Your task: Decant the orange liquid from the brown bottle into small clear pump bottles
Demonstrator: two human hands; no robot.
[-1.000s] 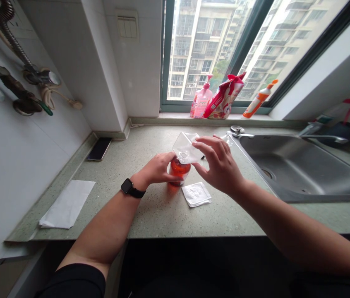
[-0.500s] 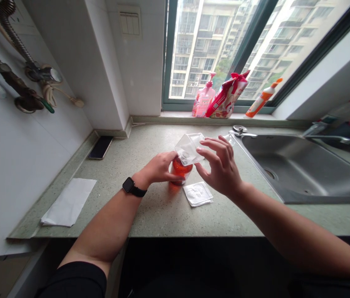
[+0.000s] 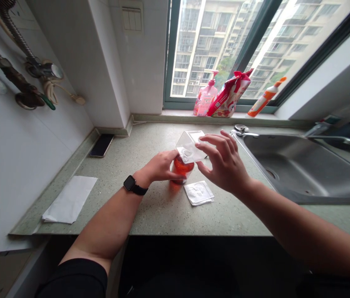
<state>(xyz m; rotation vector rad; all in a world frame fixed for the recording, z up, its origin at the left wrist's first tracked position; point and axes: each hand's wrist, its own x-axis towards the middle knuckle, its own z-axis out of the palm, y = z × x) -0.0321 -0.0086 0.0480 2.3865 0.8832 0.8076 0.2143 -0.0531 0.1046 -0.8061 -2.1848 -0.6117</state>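
My left hand [image 3: 162,166] is wrapped round the side of an orange-red see-through jar [image 3: 183,167] that stands on the counter. Right over the jar's top is a clear square plastic container [image 3: 190,145], tilted, with a round shape showing near its lower corner. My right hand [image 3: 223,163] grips this container from the right, fingers curved against its side and thumb low near its corner. Whether the container touches the jar's mouth is hard to make out. Just in front of the jar lies a folded white tissue [image 3: 199,193].
A stainless sink [image 3: 305,169] is set into the speckled counter on the right. At left lie white paper [image 3: 70,198] and a phone [image 3: 101,145]. A pink pump bottle [image 3: 205,99], a red bag [image 3: 230,95] and an orange-white bottle [image 3: 264,99] line the windowsill.
The clear container has tipped slightly over the jar, and my right hand has shifted a little with it. My left hand keeps its hold on the jar. The whole view has shifted slightly.
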